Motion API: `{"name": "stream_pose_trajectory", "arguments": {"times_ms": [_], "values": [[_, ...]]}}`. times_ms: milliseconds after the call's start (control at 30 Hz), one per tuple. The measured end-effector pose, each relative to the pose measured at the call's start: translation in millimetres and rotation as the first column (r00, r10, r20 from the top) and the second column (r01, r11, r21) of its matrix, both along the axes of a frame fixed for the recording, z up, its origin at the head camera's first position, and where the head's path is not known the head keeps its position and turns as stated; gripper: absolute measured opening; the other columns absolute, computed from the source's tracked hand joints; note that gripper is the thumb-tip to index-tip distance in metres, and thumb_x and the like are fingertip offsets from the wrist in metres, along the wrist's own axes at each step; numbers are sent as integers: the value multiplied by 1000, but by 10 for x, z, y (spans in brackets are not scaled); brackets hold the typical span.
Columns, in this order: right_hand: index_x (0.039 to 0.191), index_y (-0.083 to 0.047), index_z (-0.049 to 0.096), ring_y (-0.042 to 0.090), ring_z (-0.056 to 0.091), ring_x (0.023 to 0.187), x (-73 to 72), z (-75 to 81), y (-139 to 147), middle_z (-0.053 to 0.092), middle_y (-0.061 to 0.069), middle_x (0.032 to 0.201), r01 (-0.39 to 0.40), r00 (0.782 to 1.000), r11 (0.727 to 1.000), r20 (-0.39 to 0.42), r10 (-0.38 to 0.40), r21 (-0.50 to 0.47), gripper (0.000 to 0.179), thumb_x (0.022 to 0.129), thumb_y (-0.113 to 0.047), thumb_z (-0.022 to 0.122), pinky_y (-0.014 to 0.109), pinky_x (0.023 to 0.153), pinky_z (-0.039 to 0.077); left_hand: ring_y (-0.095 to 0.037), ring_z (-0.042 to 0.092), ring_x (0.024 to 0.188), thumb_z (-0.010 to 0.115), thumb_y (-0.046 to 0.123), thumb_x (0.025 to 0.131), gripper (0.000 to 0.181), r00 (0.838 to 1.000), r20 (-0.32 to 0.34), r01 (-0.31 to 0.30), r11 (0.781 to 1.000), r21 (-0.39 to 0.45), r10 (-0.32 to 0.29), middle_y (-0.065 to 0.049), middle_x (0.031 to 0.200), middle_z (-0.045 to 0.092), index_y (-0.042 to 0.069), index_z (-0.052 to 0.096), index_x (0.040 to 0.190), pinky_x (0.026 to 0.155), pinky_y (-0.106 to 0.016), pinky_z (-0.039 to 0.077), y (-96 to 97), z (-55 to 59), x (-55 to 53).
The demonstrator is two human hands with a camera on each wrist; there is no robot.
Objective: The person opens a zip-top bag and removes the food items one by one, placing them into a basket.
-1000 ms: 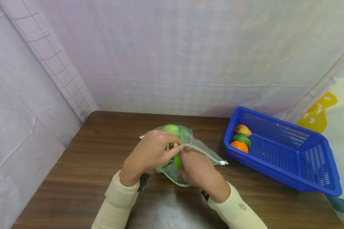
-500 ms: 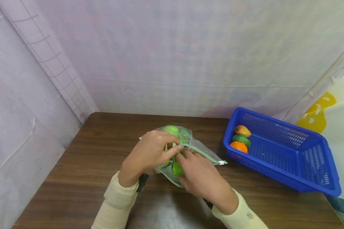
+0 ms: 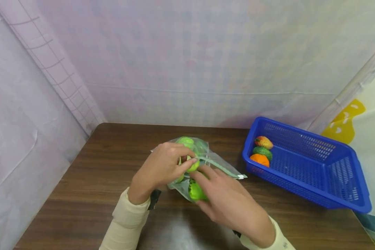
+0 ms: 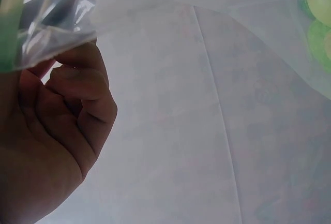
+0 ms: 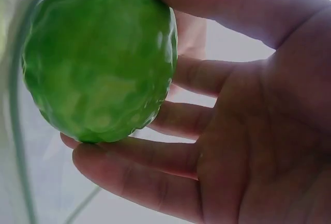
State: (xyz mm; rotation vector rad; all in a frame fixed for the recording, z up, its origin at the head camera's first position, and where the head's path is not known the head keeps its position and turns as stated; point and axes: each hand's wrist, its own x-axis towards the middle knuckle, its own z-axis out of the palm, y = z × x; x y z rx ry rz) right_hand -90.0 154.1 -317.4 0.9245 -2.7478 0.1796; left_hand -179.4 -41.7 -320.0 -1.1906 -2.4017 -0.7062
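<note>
A clear zip bag [image 3: 220,164] with a pale green seal and a white slider lies mid-table, its mouth facing me. My left hand [image 3: 162,165] pinches the upper lip of the bag between thumb and fingers; the left wrist view shows these fingers curled under the film [image 4: 57,38]. At the mouth, my right hand [image 3: 229,199] holds a round, bumpy green toy fruit [image 5: 98,63], thumb on one side and fingers round the other. More light green fruits [image 3: 185,141] show through the film, partly hidden by the left hand.
On the right of the brown wooden table [image 3: 90,201] stands a blue perforated basket [image 3: 303,173]. An orange pumpkin-like piece [image 3: 260,159], a dark green piece [image 3: 262,151] and a red-yellow piece [image 3: 264,142] lie at its left end. A pale curtain [image 3: 190,69] hangs behind.
My right hand has drawn back from inside the bag, toward me and to the right, bringing the green fruit to the mouth. The left hand keeps its pinch on the bag.
</note>
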Motion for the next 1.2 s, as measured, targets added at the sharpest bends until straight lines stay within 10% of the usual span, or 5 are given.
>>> {"name": "stream_pose_trajectory", "arguments": {"times_ms": [1200], "values": [[142,-18,53,15,64,113,200,276,388,56,1,140,-53,997,985,-58,44,-162,69,83,-37,82,37,86,57,0,50,59,71,22,94,10,1000,5,4,1000,1,-4,10,71,63,17,77,90,55,-17,42,-8,1,-4]]}}
